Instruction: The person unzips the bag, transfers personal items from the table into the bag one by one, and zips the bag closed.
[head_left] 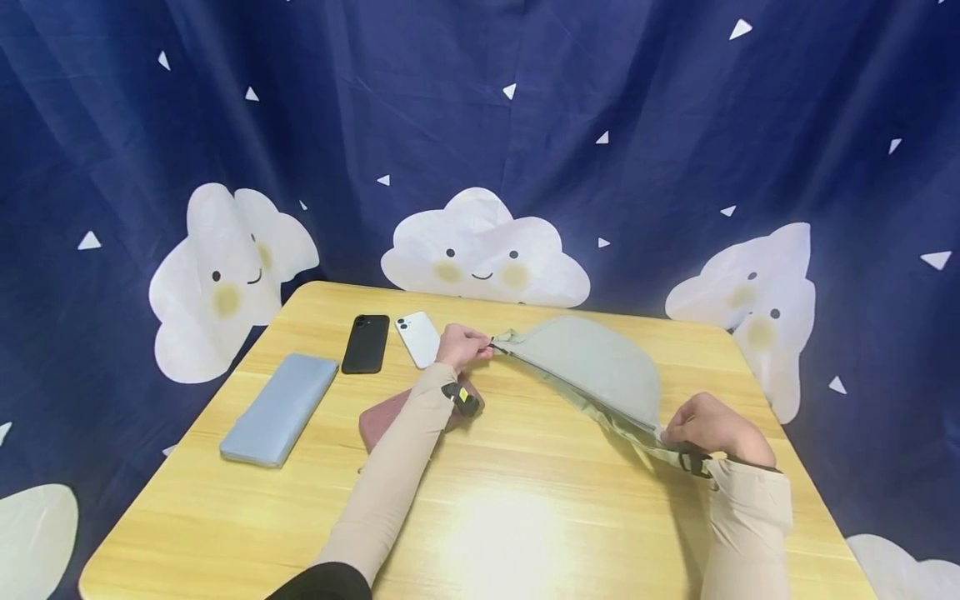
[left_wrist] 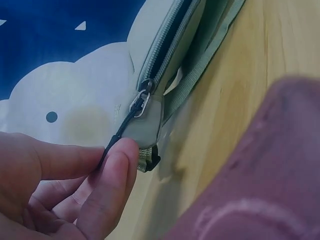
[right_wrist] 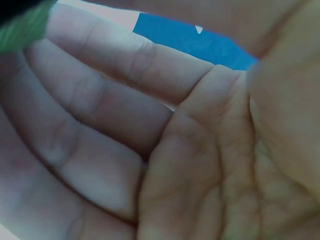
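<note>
A pale green waist bag [head_left: 592,358] stretches between both hands over the right half of the table. My left hand [head_left: 461,346] pinches the black cord zipper pull [left_wrist: 120,127] at the bag's left end, thumb against fingertips. In the left wrist view the zipper [left_wrist: 167,42] is parted, with a dark gap between its rows of teeth. My right hand [head_left: 712,425] grips the bag's near right end, beside a black buckle [head_left: 695,464]. The right wrist view shows mostly curled fingers [right_wrist: 95,95] and a bit of green fabric [right_wrist: 30,30] at its corner.
Under my left forearm lies a dusty pink case [head_left: 384,417], partly hidden. A black phone [head_left: 366,343] and a white phone [head_left: 417,337] lie behind it. To the left is a light blue pouch [head_left: 281,408]. A patterned blue curtain [head_left: 480,125] hangs beyond the wooden table [head_left: 225,533].
</note>
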